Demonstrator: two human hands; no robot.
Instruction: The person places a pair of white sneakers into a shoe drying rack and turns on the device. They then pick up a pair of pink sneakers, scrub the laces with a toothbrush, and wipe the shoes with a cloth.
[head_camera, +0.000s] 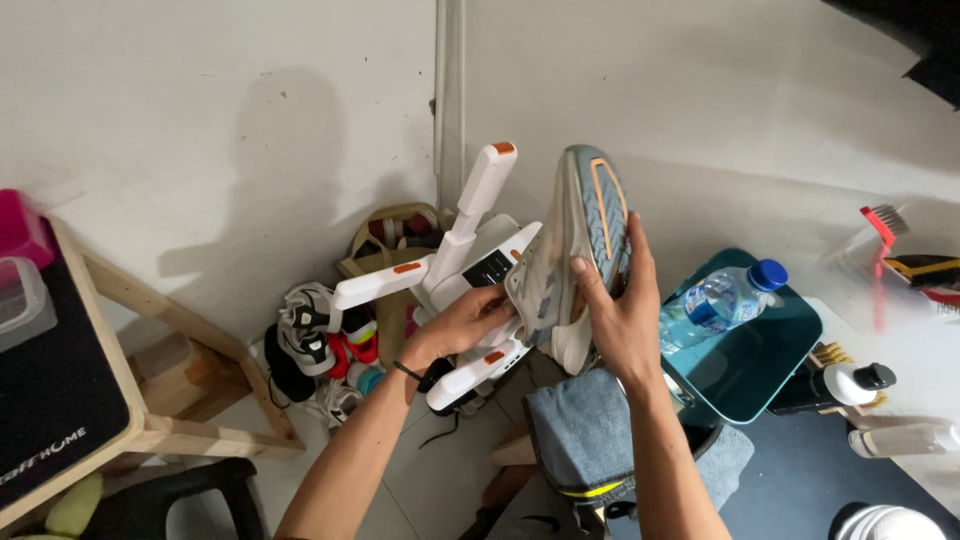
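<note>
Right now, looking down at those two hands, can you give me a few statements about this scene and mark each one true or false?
1. The right hand grips a pale sneaker with its sole turned outward. True.
2. The left hand rests on a black shoe dryer. False: the shoe dryer is white with orange accents.
3. A water bottle with a blue cap lies on a teal tray. True.
4. The sneaker sits flat on the floor. False: it is held up in the air.
5. A grey towel lies below the hands. True.
</note>
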